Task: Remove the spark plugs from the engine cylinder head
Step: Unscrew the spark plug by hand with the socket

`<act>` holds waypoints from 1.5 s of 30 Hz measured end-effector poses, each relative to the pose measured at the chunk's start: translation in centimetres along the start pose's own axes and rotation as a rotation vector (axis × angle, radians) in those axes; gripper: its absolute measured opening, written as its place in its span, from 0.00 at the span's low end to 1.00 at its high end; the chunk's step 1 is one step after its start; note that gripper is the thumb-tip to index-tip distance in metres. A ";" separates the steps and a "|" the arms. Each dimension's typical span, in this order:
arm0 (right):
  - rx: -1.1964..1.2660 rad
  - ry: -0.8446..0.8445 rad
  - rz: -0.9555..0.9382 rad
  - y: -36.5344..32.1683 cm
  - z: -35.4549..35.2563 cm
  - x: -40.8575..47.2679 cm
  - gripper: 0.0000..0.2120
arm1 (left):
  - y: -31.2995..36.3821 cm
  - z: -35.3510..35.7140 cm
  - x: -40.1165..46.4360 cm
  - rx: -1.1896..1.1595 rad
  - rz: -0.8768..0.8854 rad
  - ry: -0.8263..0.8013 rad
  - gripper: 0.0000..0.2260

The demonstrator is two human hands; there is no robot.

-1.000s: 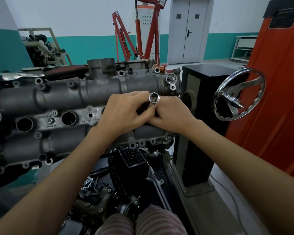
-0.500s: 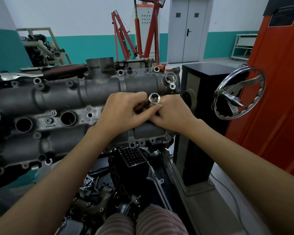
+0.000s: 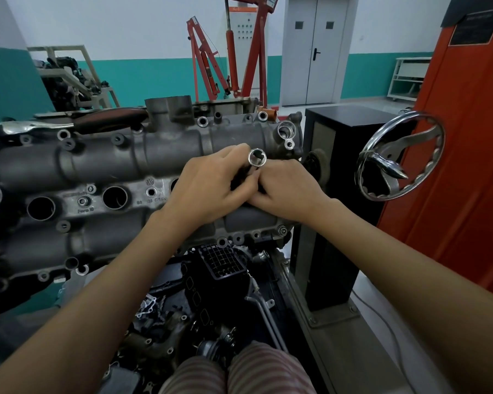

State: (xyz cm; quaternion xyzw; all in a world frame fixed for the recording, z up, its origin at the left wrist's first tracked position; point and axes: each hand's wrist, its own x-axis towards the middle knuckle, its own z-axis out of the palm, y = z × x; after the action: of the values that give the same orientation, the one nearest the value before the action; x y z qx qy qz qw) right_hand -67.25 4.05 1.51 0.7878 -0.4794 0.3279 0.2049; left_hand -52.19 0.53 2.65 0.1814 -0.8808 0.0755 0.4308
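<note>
The grey engine cylinder head [image 3: 97, 163] lies across the stand in front of me, with two open round plug wells [image 3: 115, 197] on its left half. A chrome socket [image 3: 257, 158] stands upright over the right end of the head, its open end facing me. My left hand [image 3: 211, 186] and my right hand [image 3: 288, 191] meet around the socket's shaft, fingers curled on it from both sides. The well under the hands and any spark plug are hidden.
A chrome handwheel [image 3: 400, 157] sticks out from the black stand column [image 3: 333, 180] at the right, beside an orange cabinet [image 3: 467, 166]. Dark engine parts [image 3: 219, 263] lie below the head. A tool with a dark handle [image 3: 108, 119] rests on the head's far edge. A red engine crane [image 3: 228, 61] stands behind.
The socket and both hands stay at the same spot on the head. The fingers have shifted slightly around the shaft.
</note>
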 end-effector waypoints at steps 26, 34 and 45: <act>-0.024 0.038 -0.048 -0.2 0.0 0.0 0.17 | 0.0 -0.2 0.1 -0.009 -0.007 -0.040 0.13; -0.021 0.013 0.015 -0.1 0.0 0.0 0.19 | -0.3 0.2 -0.1 0.038 0.006 0.042 0.15; -0.048 -0.017 0.032 -0.1 -0.1 0.1 0.12 | -0.4 0.2 0.0 0.017 -0.018 0.067 0.25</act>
State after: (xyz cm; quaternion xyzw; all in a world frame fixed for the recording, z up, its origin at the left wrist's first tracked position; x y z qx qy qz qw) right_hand -67.19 4.10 1.64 0.7776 -0.5015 0.3129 0.2141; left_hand -52.14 0.09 2.51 0.1905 -0.8635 0.0849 0.4592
